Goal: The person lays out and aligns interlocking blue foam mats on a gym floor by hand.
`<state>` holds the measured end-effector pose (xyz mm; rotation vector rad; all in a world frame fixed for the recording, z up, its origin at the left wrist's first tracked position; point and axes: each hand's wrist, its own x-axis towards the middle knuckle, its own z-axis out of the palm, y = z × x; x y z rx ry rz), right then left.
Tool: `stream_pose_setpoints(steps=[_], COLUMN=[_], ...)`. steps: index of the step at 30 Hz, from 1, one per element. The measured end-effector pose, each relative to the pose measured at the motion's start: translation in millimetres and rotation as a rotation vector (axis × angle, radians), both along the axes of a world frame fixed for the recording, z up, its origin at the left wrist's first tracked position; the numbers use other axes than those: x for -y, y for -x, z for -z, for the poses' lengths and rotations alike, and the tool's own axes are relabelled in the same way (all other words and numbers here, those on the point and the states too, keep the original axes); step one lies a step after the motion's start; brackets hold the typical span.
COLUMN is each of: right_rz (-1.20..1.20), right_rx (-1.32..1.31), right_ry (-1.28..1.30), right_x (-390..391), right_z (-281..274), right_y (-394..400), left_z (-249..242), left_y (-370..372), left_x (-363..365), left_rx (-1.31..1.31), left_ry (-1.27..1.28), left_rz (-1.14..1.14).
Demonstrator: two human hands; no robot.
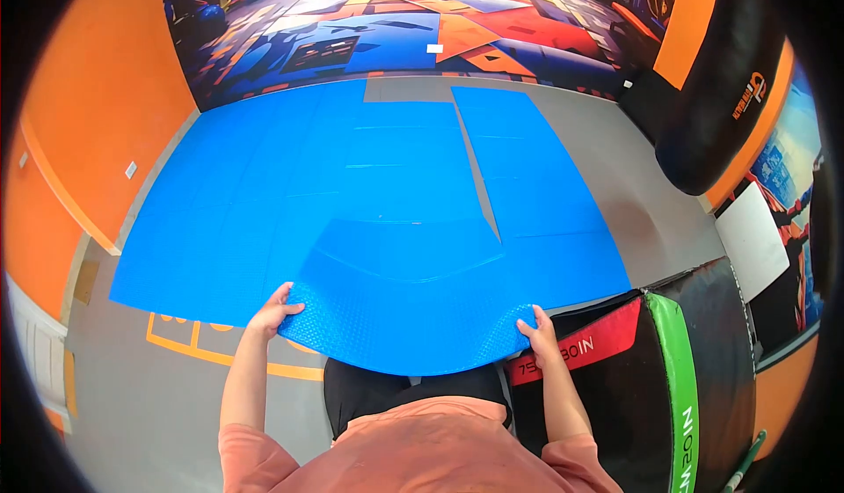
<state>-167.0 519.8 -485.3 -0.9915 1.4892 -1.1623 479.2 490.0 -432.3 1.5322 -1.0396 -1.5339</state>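
Observation:
A large blue mat [404,291] stretches from in front of my body across the floor, its near edge raised and sagging in the middle. My left hand [279,311] grips its near left corner, thumb on top. At the near right corner, my right hand [538,328] holds the edge the same way, thumb on top. The undersides of both hands' grips are hidden by the mat. More blue matting [229,203] lies flat beyond and to the left, and a strip [545,176] lies at the right, with a narrow gap between it and the middle part.
Black padded boxes with a red panel [576,343] and a green panel [673,387] stand close at my right. A black punching bag [725,97] hangs at the upper right. Orange walls [97,80] and a mural wall [396,27] bound the grey floor [158,396].

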Motion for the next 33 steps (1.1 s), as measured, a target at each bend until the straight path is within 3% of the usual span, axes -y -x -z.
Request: stream_pose_setpoints(steps=[4,6,10,15,16,18,22,24,25,26,27,28,29,30,31,32,33], right_rz=[-0.028,-0.159,-0.418,-0.065,0.001,0.099,0.09,0.129,0.127,0.125,0.026,-0.078,-0.081,-0.004,0.073,0.07,0.314], right_rx=[0.249,0.339,0.432,0.123,-0.182,-0.377,-0.342,-0.014,-0.261,-0.263,-0.441,-0.617,-0.618,-0.391,-0.164,-0.167,-0.235], right_ry=[0.073,0.055,-0.278,0.038,0.246,0.443,0.294,0.172,0.166,0.161,0.298,0.435,0.43,0.402,0.37,0.366,0.443], right_x=[-53,-81,-98,-61,-52,-42,-40,-45,-46,-49,-53,-56,-57,-55,-56,-49,-35], right_z=[-23,-35,-50,-27,-19,-45,-24,-17,-13,-10,-8,-8,-2,3,8,5,-3], right_y=[5,2,-13,-39,-36,-46,-30,-26,-23,-21,-20,-19,-17,-14,-11,-17,-30], left_z=[-9,-6,12,49,48,45,53,74,88,94,119,117,109,102,77,35,14], left_y=[-32,-52,-67,-73,-70,-66,-62,-67,-74,-70,-31,-42,-65,-81,-67,-35,-18], left_x=[-43,-69,-99,-85,-82,-82,-92,-107,-113,-111,-90,-97,-109,-122,-130,-132,-131], left_rx=[-0.198,-0.268,-0.137,0.203,0.324,0.447,0.55,0.614,0.41,0.202,-0.08,-0.079,0.006,0.087,0.086,0.226,0.364], left_ry=[0.081,0.175,0.09,0.199,0.323,0.449,0.405,0.353,0.474,0.59,0.405,0.399,0.506,0.599,0.593,0.507,0.419], left_rz=[-0.125,-0.196,-0.237,-0.387,-0.382,-0.383,-0.375,-0.427,-0.526,-0.619,-1.004,-1.006,-0.69,-0.369,-0.371,-0.402,-0.429])
